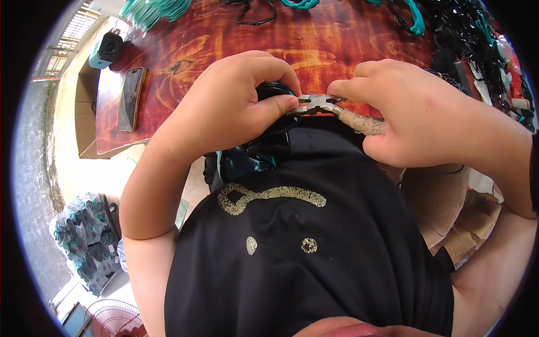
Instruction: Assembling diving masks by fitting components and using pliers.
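Note:
My right hand (418,115) is closed around a pair of pliers (319,102), one handle of which is wrapped in worn tan cord. The metal jaws point left, towards the fingertips of my left hand (247,95). Between its thumb and fingers, that hand pinches a glossy black piece with teal edging (247,162), part of which hangs down in front of my black shirt. My left fingertips meet the plier jaws. What exactly lies between the jaws is too small to make out.
A reddish wooden table (185,56) stretches beyond my hands. On its left are a phone (132,98) and a small speaker-like box (105,49). Teal strips (154,12) lie at the back, and a dark tangled heap (466,33) at the right. Plastic-wrapped bundles (90,241) stand lower left, near a fan (115,319).

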`<state>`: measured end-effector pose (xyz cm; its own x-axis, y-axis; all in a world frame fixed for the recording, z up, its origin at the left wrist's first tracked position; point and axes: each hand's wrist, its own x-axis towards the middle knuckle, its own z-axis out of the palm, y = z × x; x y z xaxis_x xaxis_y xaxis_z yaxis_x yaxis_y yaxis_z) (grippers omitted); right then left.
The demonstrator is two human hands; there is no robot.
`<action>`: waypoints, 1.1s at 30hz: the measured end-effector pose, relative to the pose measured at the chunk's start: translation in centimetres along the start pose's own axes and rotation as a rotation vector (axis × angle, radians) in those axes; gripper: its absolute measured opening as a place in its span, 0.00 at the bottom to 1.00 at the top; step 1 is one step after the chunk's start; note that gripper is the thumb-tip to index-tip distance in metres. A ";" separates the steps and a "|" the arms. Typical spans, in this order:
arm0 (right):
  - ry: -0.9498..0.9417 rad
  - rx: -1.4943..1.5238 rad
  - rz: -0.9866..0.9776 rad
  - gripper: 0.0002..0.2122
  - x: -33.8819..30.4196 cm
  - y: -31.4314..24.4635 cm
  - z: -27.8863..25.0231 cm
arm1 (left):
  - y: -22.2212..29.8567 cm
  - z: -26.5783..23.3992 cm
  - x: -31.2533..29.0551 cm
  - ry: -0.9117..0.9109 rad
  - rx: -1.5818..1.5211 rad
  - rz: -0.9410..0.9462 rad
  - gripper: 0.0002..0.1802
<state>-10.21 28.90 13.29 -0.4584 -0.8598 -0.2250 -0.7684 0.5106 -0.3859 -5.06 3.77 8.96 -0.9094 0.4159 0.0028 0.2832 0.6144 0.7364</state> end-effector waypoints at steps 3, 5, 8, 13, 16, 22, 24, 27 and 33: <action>-0.017 0.001 0.008 0.27 0.0 -0.3 -0.6 | 0.2 -0.2 -0.1 -0.001 0.012 -0.023 0.07; -0.073 0.060 0.050 0.26 1.1 0.0 -1.1 | -0.1 -0.5 -0.1 -0.001 0.004 -0.084 0.07; -0.114 0.318 0.053 0.22 3.1 2.0 -0.3 | -1.2 -2.6 -1.5 -0.023 -0.205 -0.364 0.14; 0.397 -0.112 0.048 0.23 2.4 10.7 8.3 | -5.5 -6.4 -2.9 -0.096 -0.116 -0.284 0.16; 0.840 -0.387 0.156 0.22 4.1 10.8 8.3 | -3.7 -7.9 -5.6 0.309 -0.352 -0.266 0.17; 0.508 1.747 -0.036 0.38 4.4 0.6 9.6 | -2.5 -0.3 -7.7 0.820 -0.997 0.004 0.18; 0.526 1.981 -0.132 0.38 4.4 -0.2 9.1 | -2.2 3.3 -7.7 0.875 -0.858 -0.076 0.19; 0.524 1.848 -0.260 0.38 4.4 1.6 8.5 | -3.6 5.8 -7.9 0.864 -1.200 0.003 0.15; 0.609 2.071 -0.282 0.41 4.4 1.0 9.5 | -4.4 7.6 -8.4 0.770 -1.290 0.014 0.11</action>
<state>-8.71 25.60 3.45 -0.8184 -0.5706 0.0675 0.4265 -0.6820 -0.5941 3.63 2.65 0.58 -0.9582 -0.2801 0.0579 0.2105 -0.5537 0.8056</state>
